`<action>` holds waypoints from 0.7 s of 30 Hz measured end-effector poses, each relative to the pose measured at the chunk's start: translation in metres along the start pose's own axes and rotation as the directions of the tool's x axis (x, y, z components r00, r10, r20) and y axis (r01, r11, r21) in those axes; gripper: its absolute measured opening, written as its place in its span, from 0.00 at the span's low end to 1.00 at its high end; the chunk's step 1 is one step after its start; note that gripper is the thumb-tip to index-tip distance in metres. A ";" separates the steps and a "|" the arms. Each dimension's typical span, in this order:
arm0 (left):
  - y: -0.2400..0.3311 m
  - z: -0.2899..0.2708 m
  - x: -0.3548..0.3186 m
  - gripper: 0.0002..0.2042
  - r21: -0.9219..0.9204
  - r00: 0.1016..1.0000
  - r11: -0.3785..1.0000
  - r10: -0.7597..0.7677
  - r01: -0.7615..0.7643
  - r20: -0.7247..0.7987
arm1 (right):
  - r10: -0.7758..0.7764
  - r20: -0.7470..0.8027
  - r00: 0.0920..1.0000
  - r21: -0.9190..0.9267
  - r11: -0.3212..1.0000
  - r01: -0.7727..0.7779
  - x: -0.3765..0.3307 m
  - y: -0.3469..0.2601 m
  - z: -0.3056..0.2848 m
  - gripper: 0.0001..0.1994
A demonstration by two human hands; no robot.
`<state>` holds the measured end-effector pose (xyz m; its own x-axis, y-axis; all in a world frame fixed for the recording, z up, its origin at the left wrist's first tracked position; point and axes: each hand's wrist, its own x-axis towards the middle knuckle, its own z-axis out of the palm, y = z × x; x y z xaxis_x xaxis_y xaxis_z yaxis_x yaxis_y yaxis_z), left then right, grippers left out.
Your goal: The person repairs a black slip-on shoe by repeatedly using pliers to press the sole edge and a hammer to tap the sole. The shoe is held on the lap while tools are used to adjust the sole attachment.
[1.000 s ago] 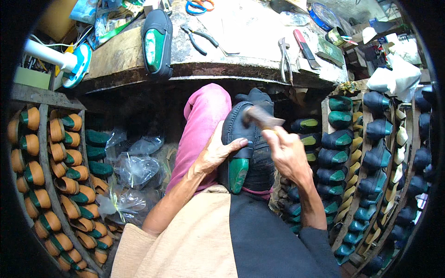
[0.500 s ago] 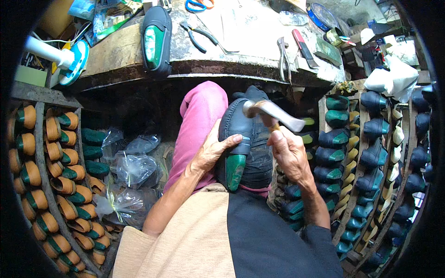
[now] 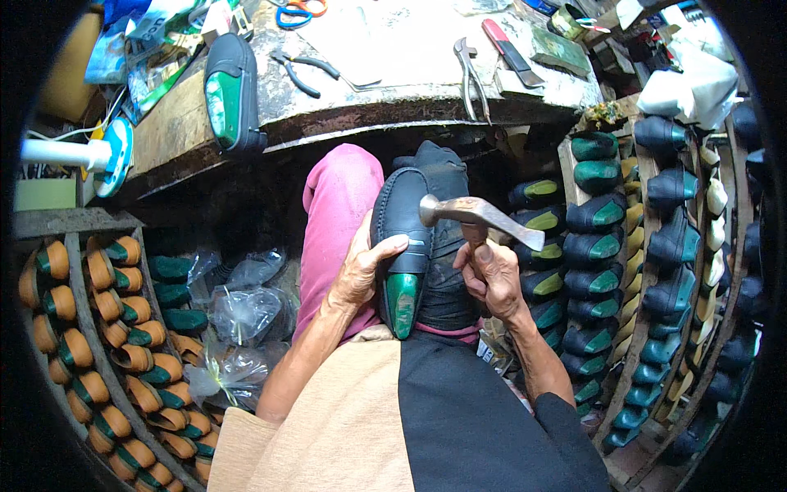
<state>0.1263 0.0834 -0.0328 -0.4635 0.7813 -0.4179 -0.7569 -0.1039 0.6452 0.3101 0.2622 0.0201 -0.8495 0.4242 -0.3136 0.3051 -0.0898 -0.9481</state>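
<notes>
A black loafer (image 3: 399, 201) with a stitched toe and a green last showing at its heel lies on my lap, toe pointing away. My left hand (image 3: 361, 266) grips it from the left, thumb over the strap across its top. In my right hand (image 3: 494, 275) is a hammer (image 3: 475, 211), the fist closed round its handle just under the head. The hammer's round face is at the shoe's right upper side; whether it touches, I cannot tell.
On the workbench (image 3: 393, 86) ahead lie another black shoe (image 3: 232, 94), pliers (image 3: 302, 72), pincers (image 3: 470, 78), scissors (image 3: 300, 11) and a red-handled knife (image 3: 510, 51). Racks of tan shoes (image 3: 74, 348) stand left, racks of dark shoes (image 3: 596, 283) right. Plastic bags (image 3: 246, 312) sit beside my left leg.
The hammer has come slightly down and left over the shoe, my right hand lower with it. My left hand keeps its hold. The whole view has shifted a little.
</notes>
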 end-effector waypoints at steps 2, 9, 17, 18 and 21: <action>0.002 0.001 -0.001 0.38 -0.010 1.000 1.000 -0.011 0.011 -0.002 | -0.023 0.007 1.000 -0.164 0.986 0.024 0.003 0.000 -0.002 0.30; -0.008 0.004 -0.017 0.36 0.021 0.993 0.998 0.061 -0.059 -0.105 | 0.033 0.015 0.999 0.108 0.994 -0.034 -0.004 -0.016 -0.004 0.32; -0.009 0.000 -0.014 0.38 0.017 0.993 0.995 0.097 -0.096 -0.067 | -0.041 -0.028 0.999 -0.109 0.993 0.038 0.021 -0.014 0.012 0.30; -0.009 0.000 -0.015 0.38 0.011 0.993 0.996 0.090 -0.089 -0.073 | -0.119 0.019 0.993 -0.044 0.992 0.119 0.021 -0.017 0.009 0.30; -0.008 -0.001 -0.012 0.39 0.022 0.996 0.998 0.063 -0.062 -0.062 | -0.134 0.003 0.991 -0.137 0.982 0.133 0.030 -0.023 0.014 0.28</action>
<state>0.1368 0.0742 -0.0339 -0.5380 0.7335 -0.4154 -0.7166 -0.1383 0.6837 0.2719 0.2646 0.0315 -0.8839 0.4300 -0.1838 0.2454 0.0919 -0.9651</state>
